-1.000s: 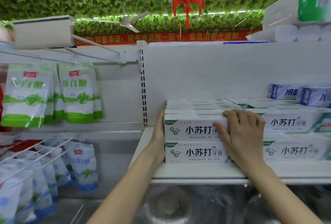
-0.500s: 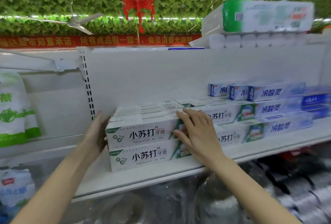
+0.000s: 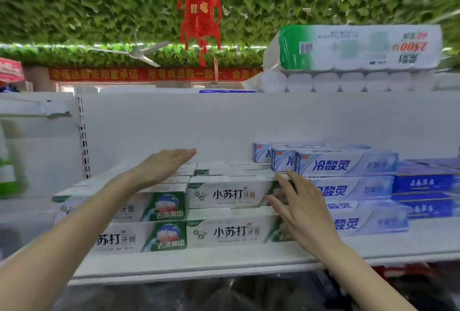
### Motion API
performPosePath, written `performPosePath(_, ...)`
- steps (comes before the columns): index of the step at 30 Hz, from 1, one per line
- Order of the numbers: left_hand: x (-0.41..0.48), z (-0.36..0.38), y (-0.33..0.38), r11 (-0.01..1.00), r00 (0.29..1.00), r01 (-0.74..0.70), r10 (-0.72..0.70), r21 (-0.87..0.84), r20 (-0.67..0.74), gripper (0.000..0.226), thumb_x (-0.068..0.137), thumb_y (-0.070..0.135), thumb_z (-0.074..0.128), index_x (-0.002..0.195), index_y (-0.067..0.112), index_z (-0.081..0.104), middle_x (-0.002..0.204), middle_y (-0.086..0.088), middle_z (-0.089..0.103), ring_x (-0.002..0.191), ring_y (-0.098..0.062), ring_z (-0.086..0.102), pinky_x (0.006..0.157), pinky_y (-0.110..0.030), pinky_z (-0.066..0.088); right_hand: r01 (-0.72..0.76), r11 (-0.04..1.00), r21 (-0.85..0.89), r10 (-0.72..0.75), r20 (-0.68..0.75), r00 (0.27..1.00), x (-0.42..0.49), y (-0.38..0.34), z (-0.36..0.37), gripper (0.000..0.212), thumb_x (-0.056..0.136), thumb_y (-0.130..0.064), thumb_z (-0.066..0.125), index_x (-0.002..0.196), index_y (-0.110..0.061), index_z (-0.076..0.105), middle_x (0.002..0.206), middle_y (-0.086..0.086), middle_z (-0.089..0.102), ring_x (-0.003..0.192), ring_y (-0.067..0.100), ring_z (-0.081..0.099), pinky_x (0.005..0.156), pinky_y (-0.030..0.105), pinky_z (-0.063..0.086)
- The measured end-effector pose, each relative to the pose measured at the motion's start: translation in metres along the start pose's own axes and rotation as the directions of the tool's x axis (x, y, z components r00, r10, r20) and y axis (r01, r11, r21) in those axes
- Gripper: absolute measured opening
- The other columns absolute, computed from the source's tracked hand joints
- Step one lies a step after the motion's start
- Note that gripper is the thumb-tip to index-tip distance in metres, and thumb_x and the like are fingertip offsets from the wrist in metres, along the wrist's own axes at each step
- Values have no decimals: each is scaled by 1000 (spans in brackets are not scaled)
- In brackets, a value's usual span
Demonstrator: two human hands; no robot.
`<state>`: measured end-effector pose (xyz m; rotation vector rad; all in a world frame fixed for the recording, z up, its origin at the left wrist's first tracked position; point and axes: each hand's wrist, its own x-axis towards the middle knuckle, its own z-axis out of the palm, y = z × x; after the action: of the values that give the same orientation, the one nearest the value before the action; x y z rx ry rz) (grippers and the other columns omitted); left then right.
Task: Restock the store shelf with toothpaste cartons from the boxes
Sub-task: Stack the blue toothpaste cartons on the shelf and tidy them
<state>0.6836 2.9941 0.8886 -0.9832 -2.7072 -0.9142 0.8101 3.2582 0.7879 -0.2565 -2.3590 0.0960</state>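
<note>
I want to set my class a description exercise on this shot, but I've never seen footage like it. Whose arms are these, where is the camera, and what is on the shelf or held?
No machine here: a person wears a wide-angle camera on the head, so the one view looks forward and down over their own bare arms. The left hand is flat, fingers straight, over the white-and-green toothpaste cartons, stacked two high on the white shelf. The right hand is open, fingers spread, at their right end. Neither hand holds anything. Further right lie blue-and-white cartons and dark blue cartons. A toilet paper pack sits on top of the shelving, and a red lantern hangs from the leafy ceiling.
</note>
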Motion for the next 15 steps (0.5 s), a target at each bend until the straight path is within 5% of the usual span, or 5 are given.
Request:
performPosePath(12, 24, 53, 33, 930, 960, -28, -77, 366, 269, 65, 96, 64, 13, 153, 34, 8, 160, 14, 5, 147, -8, 7, 120, -37, -1, 22, 1000, -2, -22, -1, 1000, 11, 18, 4, 106, 69, -78, -25, 143, -31, 34, 143, -7, 41, 135, 15, 34, 114, 42, 13)
performPosePath(15, 25, 52, 31, 896, 961, -58, -70, 441, 269, 67, 95, 66, 11, 154, 33, 10, 160, 12, 8, 148, -10, 9, 120, -39, -3, 11, 1000, -22, -12, -20, 1000, 18, 13, -2, 103, 77, -75, -21, 132, -25, 51, 126, -3, 56, 121, 20, 50, 107, 44, 31)
